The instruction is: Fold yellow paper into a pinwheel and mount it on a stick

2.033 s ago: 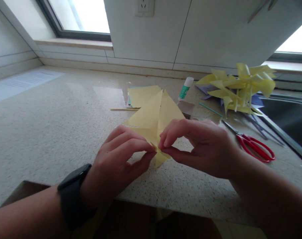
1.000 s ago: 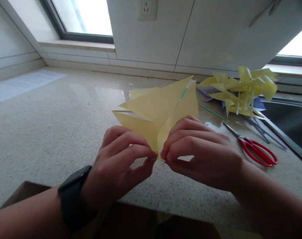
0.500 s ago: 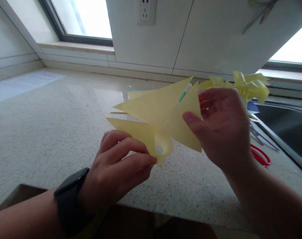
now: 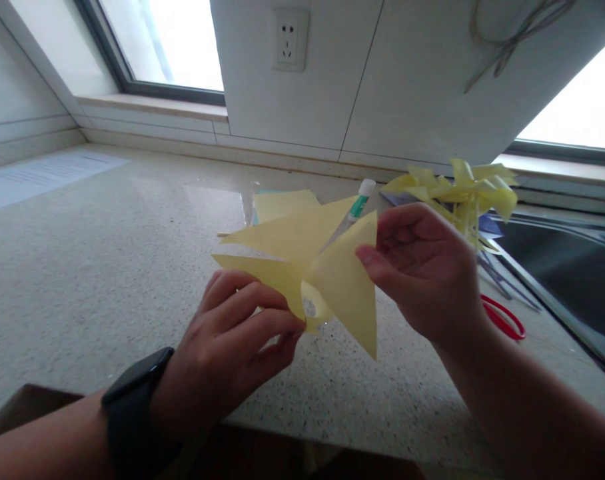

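Observation:
A yellow paper pinwheel (image 4: 292, 230), slit into pointed flaps, is held above the countertop between my two hands. One of its corners curls inward as a loop, and the fingertips of my left hand (image 4: 250, 327) pinch it near the middle. My right hand (image 4: 427, 267) has its thumb and fingers closed on the right-hand flap, which tilts down to a point. Just behind the paper lies a glue stick (image 4: 361, 199) with a white cap and green label, its lower part hidden by the paper.
Finished-looking yellow pinwheels (image 4: 462, 190) stand bunched at the back right. Red-handled scissors (image 4: 505, 319) lie beside the dark sink (image 4: 567, 273). Behind the paper rests a stack of yellow sheets (image 4: 287, 205). A printed sheet (image 4: 47, 175) lies at the far left of the speckled countertop (image 4: 132, 267).
My right hand has closed on the right flap and bent it, so that its tip points lower. The left hand keeps its pinch. The view has shifted slightly, showing more of the glue stick.

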Demonstrator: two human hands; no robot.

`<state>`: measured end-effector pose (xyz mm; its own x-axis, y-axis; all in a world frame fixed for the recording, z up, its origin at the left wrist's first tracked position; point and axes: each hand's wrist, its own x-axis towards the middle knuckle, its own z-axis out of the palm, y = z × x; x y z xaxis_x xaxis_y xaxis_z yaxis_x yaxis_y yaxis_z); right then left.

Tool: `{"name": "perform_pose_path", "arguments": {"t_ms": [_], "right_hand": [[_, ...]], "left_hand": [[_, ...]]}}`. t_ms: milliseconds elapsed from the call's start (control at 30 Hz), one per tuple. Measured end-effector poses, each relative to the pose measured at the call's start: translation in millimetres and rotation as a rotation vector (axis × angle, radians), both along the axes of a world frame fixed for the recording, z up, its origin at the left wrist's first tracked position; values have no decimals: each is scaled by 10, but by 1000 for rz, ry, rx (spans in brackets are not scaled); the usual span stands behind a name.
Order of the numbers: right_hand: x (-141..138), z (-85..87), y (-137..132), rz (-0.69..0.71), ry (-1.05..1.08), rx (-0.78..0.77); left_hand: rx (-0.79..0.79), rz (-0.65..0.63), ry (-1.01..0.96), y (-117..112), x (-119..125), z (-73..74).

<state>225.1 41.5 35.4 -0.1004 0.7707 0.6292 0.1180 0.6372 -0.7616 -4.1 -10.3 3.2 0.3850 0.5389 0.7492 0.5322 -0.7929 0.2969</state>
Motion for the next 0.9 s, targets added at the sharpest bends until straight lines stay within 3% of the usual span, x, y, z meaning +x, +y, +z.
{"name": "perform_pose_path", "arguments": {"t_ms": [167, 333, 500, 733, 900], "right_hand": [[34, -14, 32, -70, -87, 80], [110, 42, 25, -164, -361, 370], [148, 134, -4, -117, -656, 645], [148, 150, -13, 30, -768, 641], [154, 180, -37, 154, -725, 522]], "left_hand": [[-21, -23, 2, 9, 2, -10], [-10, -25, 8, 26, 9, -6], [-14, -10, 18, 23, 10, -2], [-24, -6, 14, 20, 1, -5], [-28, -20, 31, 21, -22, -12]]}}
